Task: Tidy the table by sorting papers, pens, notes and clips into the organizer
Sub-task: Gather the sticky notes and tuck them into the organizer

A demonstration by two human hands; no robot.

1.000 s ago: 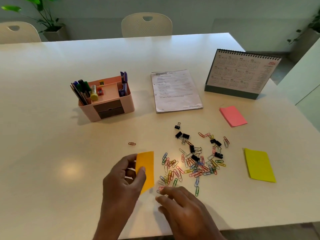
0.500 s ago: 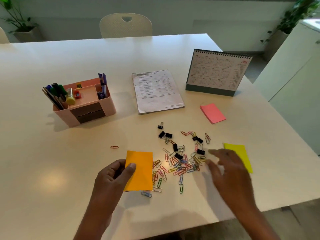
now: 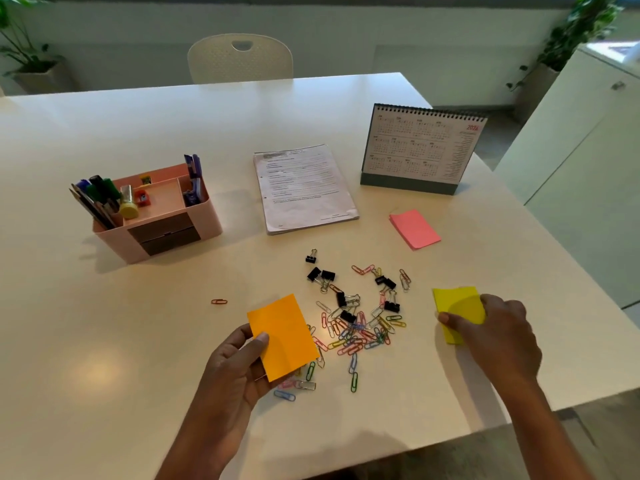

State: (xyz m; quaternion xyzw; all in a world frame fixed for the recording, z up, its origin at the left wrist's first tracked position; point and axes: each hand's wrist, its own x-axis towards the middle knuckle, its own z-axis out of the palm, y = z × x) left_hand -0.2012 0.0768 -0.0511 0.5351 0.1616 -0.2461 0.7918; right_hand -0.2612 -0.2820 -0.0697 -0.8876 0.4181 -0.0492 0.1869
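bare table (image 3: 104, 341) runs wide across the left and lower left of the frame, where only a stray paper clip (image 3: 219, 301) lies between the left hand (image 3: 235, 368) and the organizer (image 3: 162, 220). scattered clips (image 3: 360, 320) fill the middle between both hands. a bare strip separates the organizer from the papers (image 3: 304, 192) at upper centre. the calendar (image 3: 419, 150) stands upright at upper right, with pink notes (image 3: 415, 230) just below. the right hand (image 3: 498, 330) grips yellow notes (image 3: 457, 304) near the right edge.
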